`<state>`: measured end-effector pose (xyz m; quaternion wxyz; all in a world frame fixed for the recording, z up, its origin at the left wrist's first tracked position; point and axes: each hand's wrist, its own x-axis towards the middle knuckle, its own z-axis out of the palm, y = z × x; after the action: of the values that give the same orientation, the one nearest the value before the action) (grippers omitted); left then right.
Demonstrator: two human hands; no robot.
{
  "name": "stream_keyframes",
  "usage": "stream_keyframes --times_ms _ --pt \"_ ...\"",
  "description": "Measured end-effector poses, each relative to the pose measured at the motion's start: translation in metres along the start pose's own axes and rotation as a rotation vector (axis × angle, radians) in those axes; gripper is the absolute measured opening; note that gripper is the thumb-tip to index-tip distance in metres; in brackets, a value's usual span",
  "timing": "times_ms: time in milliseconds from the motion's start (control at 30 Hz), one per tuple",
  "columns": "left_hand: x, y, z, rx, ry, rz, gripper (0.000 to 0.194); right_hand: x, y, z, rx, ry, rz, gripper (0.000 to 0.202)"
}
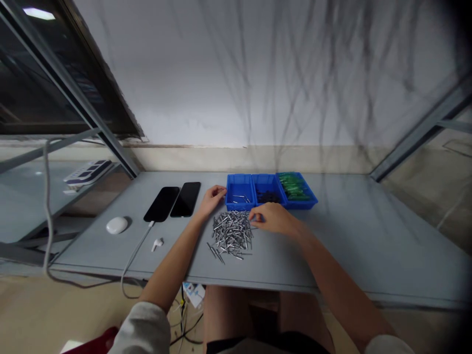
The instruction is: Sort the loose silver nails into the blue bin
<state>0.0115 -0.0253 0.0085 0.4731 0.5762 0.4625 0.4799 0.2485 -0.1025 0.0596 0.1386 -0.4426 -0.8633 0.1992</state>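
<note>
Loose silver metal pins [232, 231], which look like blind rivets, lie heaped on the grey table. My right hand [272, 218] is at the heap's upper right edge, thumb and fingers pinched; a thin pin shows at the fingertips. Beside the outer wall of the left blue bin [238, 183] rests my left hand [213, 197], its fingers curled together; whether it holds anything is hidden. That bin has a few pins on its floor. Small black parts [268, 197] lie in the middle blue bin [263, 182], partly behind my right hand. Thin green pieces [293, 187] fill the right blue bin [311, 200].
Two dark phones [162, 204] [186, 199] lie left of my left forearm, one plugged into a white cable [138, 250]. Nearby are a white earbud [158, 243] and a rounded white case [117, 225]. Metal posts [110, 142] and a wall [221, 98] bound the table [354, 236].
</note>
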Motion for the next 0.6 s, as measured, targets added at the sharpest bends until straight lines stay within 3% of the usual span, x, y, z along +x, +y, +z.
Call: stream_keyframes --times_ms 233,600 --pt "-0.001 0.001 0.0 0.003 0.002 -0.008 0.04 0.002 -0.005 0.011 -0.005 -0.126 -0.032 0.012" --pt "-0.001 0.002 0.0 0.005 0.003 -0.014 0.041 0.003 -0.01 0.012 -0.011 -0.149 -0.034 0.009"
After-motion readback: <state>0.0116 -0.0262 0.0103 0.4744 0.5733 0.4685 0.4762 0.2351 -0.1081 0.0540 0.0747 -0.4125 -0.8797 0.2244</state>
